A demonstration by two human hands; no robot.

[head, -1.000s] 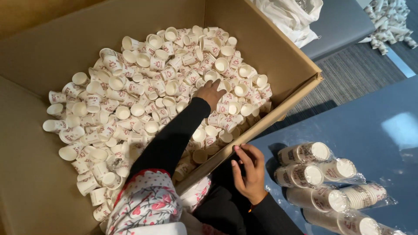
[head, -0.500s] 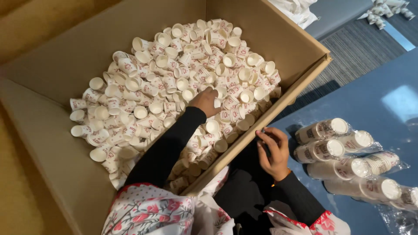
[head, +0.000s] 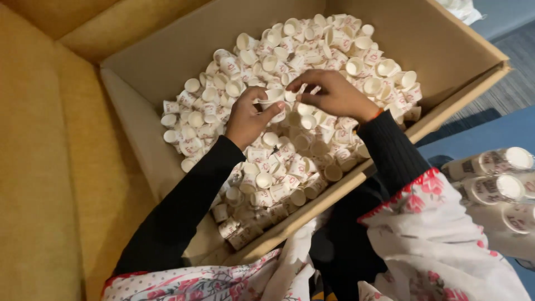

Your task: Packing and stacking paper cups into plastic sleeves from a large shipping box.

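Small white paper cups with red print (head: 290, 139) lie loose in a deep heap, filling the large brown cardboard box (head: 167, 50) from its far wall to its near edge. Left hand (head: 248, 117): fingers closed around one cup (head: 274, 96), held just above the heap near the box's middle. Right hand (head: 334, 95): fingertips pinched on something small and white (head: 304, 89) right beside that cup; cannot tell whether it is a second cup.

Risks, as judged:
- Thin paper; a hard squeeze would likely dent a rim.
- Both forearms cross the near edge; a dragging dark sleeve (head: 390, 150) could sweep cups over the low front flap.
- Heap is unstable; pulling one cup may roll its neighbours.

Room: high walls at the far side and left corner hem the hands in; open space lies straight up and back over the near edge. Wrapped stacks of cups (head: 490, 184) lie outside the box's right corner, well apart.
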